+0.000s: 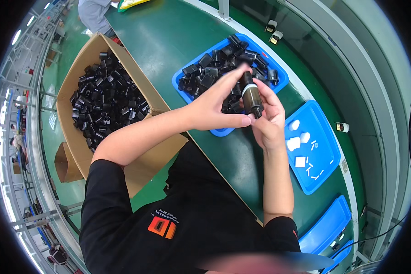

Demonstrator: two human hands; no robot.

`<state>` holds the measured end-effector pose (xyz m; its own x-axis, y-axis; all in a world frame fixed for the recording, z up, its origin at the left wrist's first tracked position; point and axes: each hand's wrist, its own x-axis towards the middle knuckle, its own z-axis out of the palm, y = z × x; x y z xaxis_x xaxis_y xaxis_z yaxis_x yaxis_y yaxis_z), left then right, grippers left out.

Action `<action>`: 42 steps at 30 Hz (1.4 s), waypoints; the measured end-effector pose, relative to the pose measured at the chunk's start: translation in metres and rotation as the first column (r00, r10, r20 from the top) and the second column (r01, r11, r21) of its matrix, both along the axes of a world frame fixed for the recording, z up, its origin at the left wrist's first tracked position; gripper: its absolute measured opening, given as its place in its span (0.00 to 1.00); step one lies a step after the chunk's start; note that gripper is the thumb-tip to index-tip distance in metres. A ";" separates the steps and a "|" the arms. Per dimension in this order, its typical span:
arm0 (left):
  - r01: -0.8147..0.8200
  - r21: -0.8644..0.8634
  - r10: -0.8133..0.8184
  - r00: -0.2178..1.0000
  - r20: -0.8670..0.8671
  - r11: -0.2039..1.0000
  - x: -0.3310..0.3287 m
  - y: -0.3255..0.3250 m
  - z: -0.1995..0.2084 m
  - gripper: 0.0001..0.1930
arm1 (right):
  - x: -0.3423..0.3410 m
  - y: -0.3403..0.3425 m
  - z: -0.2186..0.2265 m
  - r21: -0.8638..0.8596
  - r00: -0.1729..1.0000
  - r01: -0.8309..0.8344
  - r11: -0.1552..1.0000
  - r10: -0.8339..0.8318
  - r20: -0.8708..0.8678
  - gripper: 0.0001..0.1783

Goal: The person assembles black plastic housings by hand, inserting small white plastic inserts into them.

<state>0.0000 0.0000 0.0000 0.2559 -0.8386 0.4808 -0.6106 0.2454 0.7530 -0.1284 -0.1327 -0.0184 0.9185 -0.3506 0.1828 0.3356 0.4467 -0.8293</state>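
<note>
A dark, smoky cylindrical part (252, 99) is held between both hands above the near edge of a blue tray. It has a pale ring near its far end, a black section beyond that and a small black nozzle-like tip at the near end. My right hand (270, 118) wraps its fingers round the right side, with the thumb near the tip. My left hand (213, 104) spans the part from the left. Its thumb reaches the near end and its fingers, somewhat blurred, are at the far end. Loose black parts (210, 73) fill the blue tray (176, 78) behind.
A cardboard box (71, 132) of small black pieces stands left of the green table (164, 36). At right, another blue tray (322, 150) carries white blocks (293, 144) and small white strips. More blue trays (326, 226) lie nearer. Someone in grey (93, 16) is at the far left.
</note>
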 end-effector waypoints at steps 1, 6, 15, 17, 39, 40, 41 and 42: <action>0.021 0.034 -0.016 0.992 -0.126 0.999 0.001 0.000 -0.003 0.54 | 0.003 0.004 -0.003 0.035 0.999 0.039 0.999 -0.039 0.022 0.45; -0.027 0.074 0.037 0.989 -0.142 0.997 0.002 0.007 0.005 0.45 | 0.007 0.025 -0.007 0.116 0.980 0.183 0.976 -0.191 0.054 0.41; 0.013 0.026 -0.003 0.943 -0.333 1.000 -0.008 0.003 -0.014 0.40 | 0.000 0.014 -0.020 0.149 0.990 0.067 0.987 -0.084 0.112 0.41; 0.051 0.060 -0.018 0.891 -0.454 0.997 -0.001 0.003 -0.011 0.40 | 0.008 -0.012 -0.017 0.045 0.990 -0.074 0.996 0.068 0.123 0.37; -0.879 0.288 0.713 0.476 0.515 0.379 0.150 0.301 -0.028 0.12 | -0.217 -0.334 -0.084 -0.900 -0.104 -0.227 0.373 -0.928 -0.359 0.33; -0.829 0.430 0.643 0.553 0.530 0.358 0.170 0.302 -0.047 0.15 | -0.225 -0.347 -0.094 -0.945 -0.020 -0.282 0.162 -0.986 -0.163 0.35; -0.757 0.535 0.692 0.612 0.383 0.374 0.180 0.298 -0.063 0.15 | -0.222 -0.351 -0.096 -0.946 -0.020 -0.280 0.162 -0.986 -0.163 0.35; -0.732 0.590 0.648 0.638 0.416 0.341 0.188 0.294 -0.076 0.16 | -0.214 -0.349 -0.096 -0.937 0.000 -0.303 0.172 -0.984 -0.181 0.36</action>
<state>0.1878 0.2936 -0.0761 0.8924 -0.4479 -0.0553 -0.3883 -0.8245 0.4116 -0.3421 -0.4819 -0.1148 0.2804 -0.9538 0.1083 -0.9258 -0.2985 -0.2321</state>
